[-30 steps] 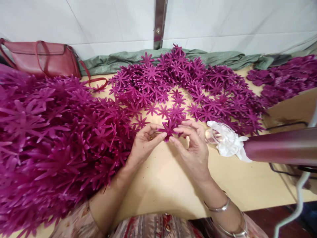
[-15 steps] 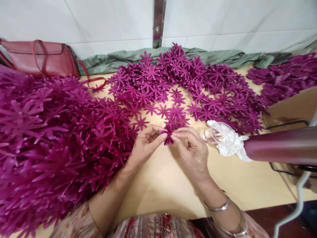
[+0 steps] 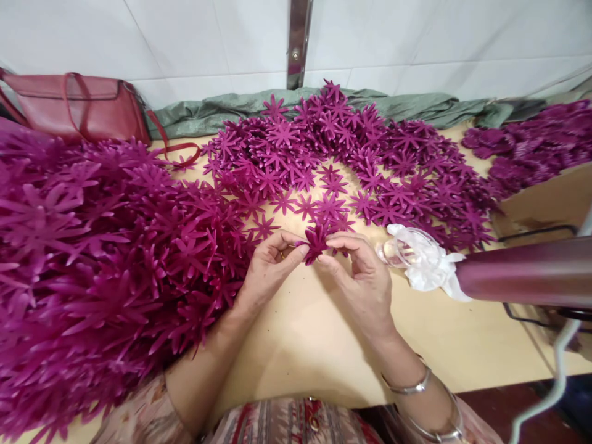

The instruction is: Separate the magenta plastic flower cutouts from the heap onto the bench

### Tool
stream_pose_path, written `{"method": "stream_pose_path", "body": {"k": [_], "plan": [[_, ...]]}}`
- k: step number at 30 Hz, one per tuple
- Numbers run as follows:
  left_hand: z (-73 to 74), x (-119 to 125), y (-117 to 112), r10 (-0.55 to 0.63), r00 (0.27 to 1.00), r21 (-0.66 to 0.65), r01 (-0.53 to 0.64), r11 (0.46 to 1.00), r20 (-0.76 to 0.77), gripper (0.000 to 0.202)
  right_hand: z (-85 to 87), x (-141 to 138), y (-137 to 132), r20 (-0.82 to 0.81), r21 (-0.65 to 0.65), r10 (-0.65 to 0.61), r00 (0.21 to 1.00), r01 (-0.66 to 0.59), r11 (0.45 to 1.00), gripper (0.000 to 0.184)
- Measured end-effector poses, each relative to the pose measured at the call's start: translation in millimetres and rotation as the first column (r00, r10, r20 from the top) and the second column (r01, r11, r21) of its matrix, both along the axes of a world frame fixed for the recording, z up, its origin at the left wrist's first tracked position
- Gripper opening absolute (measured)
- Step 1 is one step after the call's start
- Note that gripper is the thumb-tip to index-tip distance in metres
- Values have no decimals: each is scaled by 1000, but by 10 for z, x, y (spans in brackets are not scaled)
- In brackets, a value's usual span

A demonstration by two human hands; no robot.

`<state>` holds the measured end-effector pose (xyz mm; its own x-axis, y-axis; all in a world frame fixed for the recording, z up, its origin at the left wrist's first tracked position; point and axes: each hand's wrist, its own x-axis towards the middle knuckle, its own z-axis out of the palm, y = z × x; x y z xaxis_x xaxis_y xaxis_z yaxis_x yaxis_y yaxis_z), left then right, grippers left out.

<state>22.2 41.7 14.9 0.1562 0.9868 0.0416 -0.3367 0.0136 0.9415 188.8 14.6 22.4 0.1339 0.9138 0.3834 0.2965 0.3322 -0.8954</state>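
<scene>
Above the near part of the table, my left hand (image 3: 272, 265) pinches a small purple artificial flower (image 3: 316, 244) between thumb and fingers. Its narrow petals are bunched upward. From the other side, my right hand (image 3: 363, 271) has thumb and forefinger at the flower's right edge, a little apart with petals between the tips. Just beyond both hands lie loose purple star-shaped petal pieces (image 3: 330, 206). How the flower's underside is held is hidden by the fingers.
A big heap of purple petal pieces (image 3: 115, 265) covers the left side, with another pile (image 3: 282, 154) at the back. Behind sits a red handbag (image 3: 78, 108). To the right are a clear cup (image 3: 393, 251), white plastic (image 3: 428, 271) and a purple cylinder (image 3: 527, 271).
My right thumb and forefinger have moved slightly apart at the flower and shifted a little right. The flower now shows more fully, its petals turned up, still in my left hand.
</scene>
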Motion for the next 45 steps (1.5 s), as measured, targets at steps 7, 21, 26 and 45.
{"method": "stream_pose_path", "body": {"k": [7,21,26,45], "plan": [[-30,5,-15,-68,997,37,70,997,-46,21,-21,17,-2,98,29,9,995,-12,1000,5],[-68,8,37,160,987,-78,-157,985,36,24,-137,61,75,-446,-171,-65,893,-14,985,11],[-48,23,26,149,989,-52,-148,988,25,25,-18,11,8,-50,-23,-59,997,58,998,12],[26,34,-51,-35,992,51,41,998,-124,12,-25,-22,-17,264,161,47,963,-93,983,13]]}}
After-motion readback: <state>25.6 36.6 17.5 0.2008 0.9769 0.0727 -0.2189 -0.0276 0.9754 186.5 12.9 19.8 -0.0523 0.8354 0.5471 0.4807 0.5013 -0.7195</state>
